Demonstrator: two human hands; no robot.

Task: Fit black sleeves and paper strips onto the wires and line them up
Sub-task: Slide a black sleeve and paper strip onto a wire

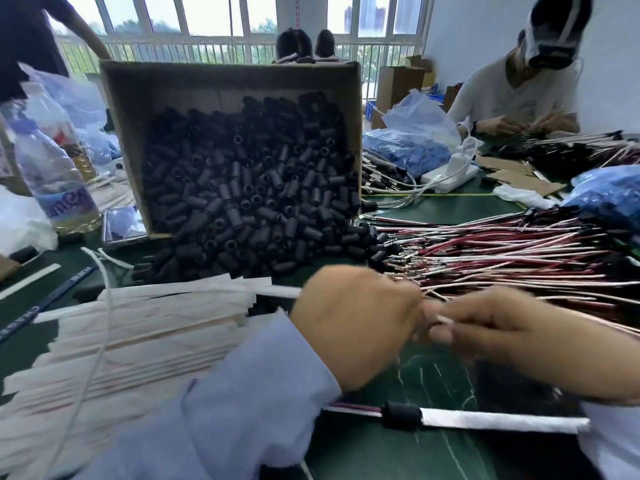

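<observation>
Black sleeves (249,188) spill from a tipped cardboard box (128,98) onto the green mat. White paper strips (145,327) lie stacked at the left. Red and white wires (502,254) are piled at the right. My left hand (353,320) and my right hand (512,337) meet at the mat's middle, fingers curled, pinching the ends of a wire pulled from the pile; motion blur hides the fingertips. One finished wire with a black sleeve (401,414) and a paper strip (502,421) lies near the front edge.
A water bottle (52,168) stands left of the box. Blue plastic bags (408,143) and a white power strip (450,174) sit behind the wires. Another person (512,88) works at the far right. A white cable (100,323) crosses the strips.
</observation>
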